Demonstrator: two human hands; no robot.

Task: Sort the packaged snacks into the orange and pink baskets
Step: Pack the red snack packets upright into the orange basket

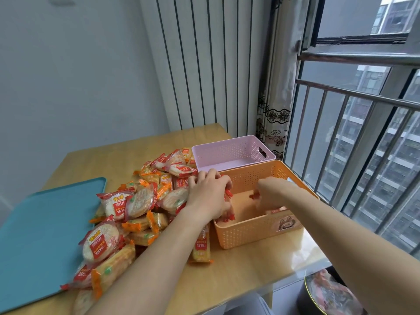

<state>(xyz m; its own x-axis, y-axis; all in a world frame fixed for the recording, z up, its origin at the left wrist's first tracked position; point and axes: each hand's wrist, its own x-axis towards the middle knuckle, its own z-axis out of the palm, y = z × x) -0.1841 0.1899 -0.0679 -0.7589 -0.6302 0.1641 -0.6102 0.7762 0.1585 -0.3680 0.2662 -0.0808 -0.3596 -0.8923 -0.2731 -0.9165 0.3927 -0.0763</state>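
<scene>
Window side of a small room, white radiator behind, and I'm looking down on a wooden bench. Blue tray far left, then the heap of snack packets spilling across the middle.

Both hands are at the orange basket. The left hand sits right on the basket's left wall, fingers curled over the rim and round some red-wrapped packets, with red foil ends poking out below the palm inside the basket. The right hand is down inside the basket and badly blurred. There's a red scrap at its fingertips, but I cannot tell whether it's pinched or loose. One packet lies in the near right corner of the basket.

The pink basket stands just behind the orange one, touching or nearly so, and looks bare inside.

Here's what the next reach hangs on, as I read it: the heap lies entirely to the left of the orange basket, pressed up against the left hand's wrist, so the left hand is far nearer to it. The right would have to cross the basket. A long orange packet lies beside the basket's left wall, running near-to-far, partly under the left forearm.
</scene>
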